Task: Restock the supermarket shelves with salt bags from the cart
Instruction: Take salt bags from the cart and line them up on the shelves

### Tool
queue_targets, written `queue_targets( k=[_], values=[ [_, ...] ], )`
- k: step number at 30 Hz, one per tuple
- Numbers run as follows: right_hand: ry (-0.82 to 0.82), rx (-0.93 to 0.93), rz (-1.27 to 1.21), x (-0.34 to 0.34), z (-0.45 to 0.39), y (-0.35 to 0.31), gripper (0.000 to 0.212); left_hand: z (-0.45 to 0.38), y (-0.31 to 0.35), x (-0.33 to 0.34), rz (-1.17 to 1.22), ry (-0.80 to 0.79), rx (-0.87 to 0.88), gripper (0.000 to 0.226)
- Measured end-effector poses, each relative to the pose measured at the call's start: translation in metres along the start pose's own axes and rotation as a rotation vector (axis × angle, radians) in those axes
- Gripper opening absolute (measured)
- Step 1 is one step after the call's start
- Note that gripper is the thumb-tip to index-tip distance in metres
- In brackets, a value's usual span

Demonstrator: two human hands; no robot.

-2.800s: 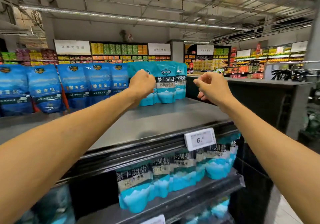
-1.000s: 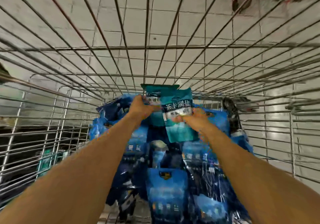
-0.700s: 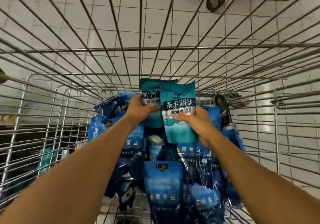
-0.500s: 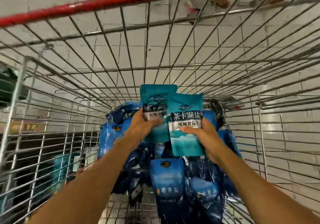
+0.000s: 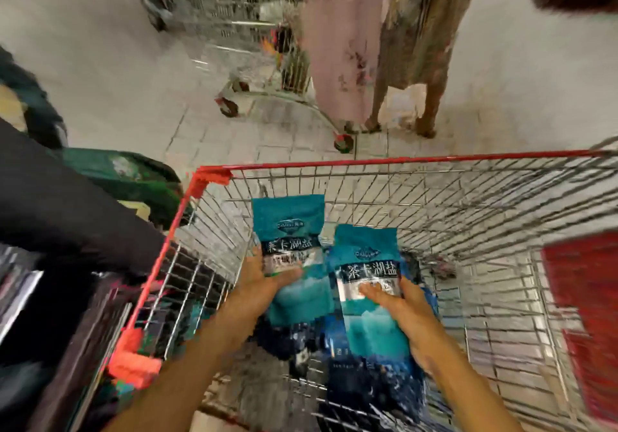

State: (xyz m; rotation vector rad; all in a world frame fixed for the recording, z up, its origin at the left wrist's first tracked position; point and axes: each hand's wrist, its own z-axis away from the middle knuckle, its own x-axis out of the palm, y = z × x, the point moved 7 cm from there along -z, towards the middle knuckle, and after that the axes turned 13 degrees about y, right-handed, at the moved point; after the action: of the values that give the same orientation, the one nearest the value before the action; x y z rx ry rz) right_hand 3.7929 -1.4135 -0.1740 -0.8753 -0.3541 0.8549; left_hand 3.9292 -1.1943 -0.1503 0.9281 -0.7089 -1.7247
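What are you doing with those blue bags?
A person is lifting two teal salt bags out of a wire shopping cart. The left hand grips one teal salt bag, and the right hand grips another teal salt bag. Darker blue bags lie in the cart below.

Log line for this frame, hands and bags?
left hand holds teal salt bag | right hand holds second teal salt bag | both over red-rimmed wire cart

Cart [image 5: 468, 204] is open above; its wire walls close each side, another cart [image 5: 267, 73] and shoppers [image 5: 384, 47] stand beyond.
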Motion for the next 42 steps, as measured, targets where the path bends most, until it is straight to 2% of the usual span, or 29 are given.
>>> queue_targets(
  k=[2, 4, 6, 8, 10, 13, 17, 20, 26, 30, 34, 37, 39, 42],
  values=[
    [-0.025, -0.068, 0.003, 0.011, 0.035, -0.022, 0.092, 0.034, 0.022, -0.04, 0.06, 0.038, 0.031, 0.065],
    [-0.048, -0.126, -0.008, 0.026, 0.068, -0.044, 0.08, 0.067, 0.043, -0.079, 0.147, 0.076, 0.078, 0.048],
    [-0.084, -0.183, 0.0, 0.046, 0.099, -0.067, 0.069, 0.096, 0.065, -0.119, 0.164, 0.146, 0.155, 0.047],
    [-0.134, -0.234, 0.002, 0.071, 0.129, -0.089, 0.068, 0.124, 0.087, -0.16, 0.21, 0.194, 0.238, 0.043],
    [-0.198, -0.292, -0.022, 0.096, 0.158, -0.113, 0.064, 0.148, 0.104, -0.2, 0.256, 0.23, 0.3, 0.035],
    [-0.346, -0.374, -0.079, 0.136, 0.206, -0.149, 0.046, 0.187, 0.126, -0.258, 0.285, 0.319, 0.391, 0.033],
    [-0.444, -0.499, -0.101, 0.182, 0.263, -0.189, 0.057, 0.241, 0.152, -0.321, 0.317, 0.422, 0.518, 0.024],
    [-0.516, -0.583, -0.108, 0.216, 0.307, -0.216, 0.067, 0.288, 0.173, -0.363, 0.282, 0.515, 0.623, 0.028],
    [-0.733, -0.761, -0.144, 0.28, 0.391, -0.273, 0.055, 0.378, 0.213, -0.428, 0.202, 0.808, 0.786, 0.038],
    [-0.866, -0.83, -0.193, 0.333, 0.45, -0.316, 0.061, 0.42, 0.251, -0.47, 0.155, 0.99, 0.885, 0.039],
    [-1.043, -0.861, -0.228, 0.402, 0.506, -0.362, 0.04, 0.443, 0.287, -0.533, 0.181, 1.142, 0.828, 0.052],
    [-1.142, -0.858, -0.233, 0.465, 0.536, -0.394, 0.02, 0.449, 0.305, -0.584, 0.236, 1.212, 0.799, 0.028],
    [-1.141, -0.847, -0.23, 0.511, 0.543, -0.412, 0.021, 0.444, 0.305, -0.62, 0.276, 1.265, 0.742, 0.03],
    [-1.125, -0.802, -0.151, 0.58, 0.543, -0.431, 0.038, 0.426, 0.291, -0.674, 0.373, 1.35, 0.62, 0.038]
  ],
)
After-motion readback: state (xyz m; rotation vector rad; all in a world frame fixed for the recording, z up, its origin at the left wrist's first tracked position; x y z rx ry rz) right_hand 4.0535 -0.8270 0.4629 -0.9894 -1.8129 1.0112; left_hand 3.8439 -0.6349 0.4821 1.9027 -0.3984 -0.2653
